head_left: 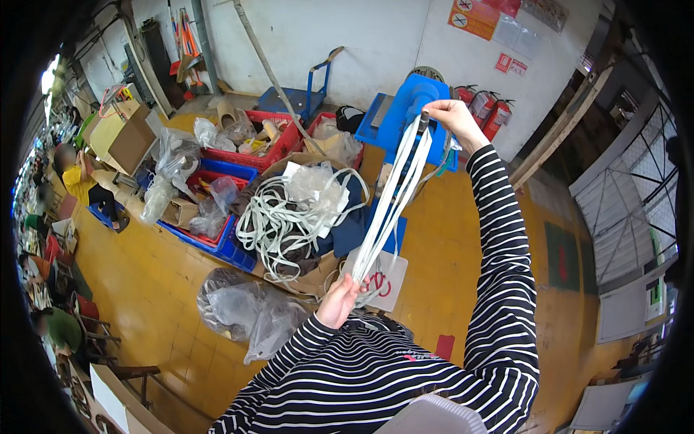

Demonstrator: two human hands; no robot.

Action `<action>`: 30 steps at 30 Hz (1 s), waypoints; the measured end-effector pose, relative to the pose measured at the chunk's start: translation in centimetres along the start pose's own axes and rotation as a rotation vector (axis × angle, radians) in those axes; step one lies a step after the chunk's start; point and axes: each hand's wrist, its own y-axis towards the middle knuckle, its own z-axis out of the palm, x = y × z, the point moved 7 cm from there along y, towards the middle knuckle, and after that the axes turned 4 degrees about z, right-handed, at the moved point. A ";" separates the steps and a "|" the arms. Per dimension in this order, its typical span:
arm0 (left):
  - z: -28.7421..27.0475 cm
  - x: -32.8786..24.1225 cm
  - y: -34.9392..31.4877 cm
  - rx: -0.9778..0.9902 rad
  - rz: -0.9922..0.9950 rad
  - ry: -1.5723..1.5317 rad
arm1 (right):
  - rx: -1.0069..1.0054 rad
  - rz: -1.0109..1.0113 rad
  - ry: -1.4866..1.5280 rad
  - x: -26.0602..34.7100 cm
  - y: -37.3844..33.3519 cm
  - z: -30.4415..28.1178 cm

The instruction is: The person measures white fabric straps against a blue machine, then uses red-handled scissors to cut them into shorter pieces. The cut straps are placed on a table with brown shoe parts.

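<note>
My right hand (450,118) is raised high and grips the top of a bundle of long white straps (392,195). The straps hang taut down to my left hand (338,301), which closes around their lower end near my chest. Both sleeves are black-and-white striped. Behind the straps lies a loose heap of more white straps (278,220) in a cardboard box (318,278) on the floor, with crumpled clear plastic (312,184) on top. A white card with a red mark (387,281) lies under my left hand.
Blue and red crates (233,249) with bags and parts sit to the left. A clear plastic bag (249,311) lies on the yellow floor. A blue machine (405,108) and fire extinguishers (491,112) stand by the wall. People sit at far left (79,184).
</note>
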 end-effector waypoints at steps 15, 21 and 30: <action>3.0 -1.5 -1.3 0.120 -0.052 -0.088 | -0.341 -0.168 -0.480 -0.6 -1.0 -0.5; 5.2 -1.8 -2.2 0.285 -0.110 -0.254 | -0.387 -0.017 -0.722 -0.5 -15.5 1.0; 4.8 0.0 -2.1 0.192 -0.113 0.015 | 0.197 -0.304 -0.859 4.5 -32.3 17.6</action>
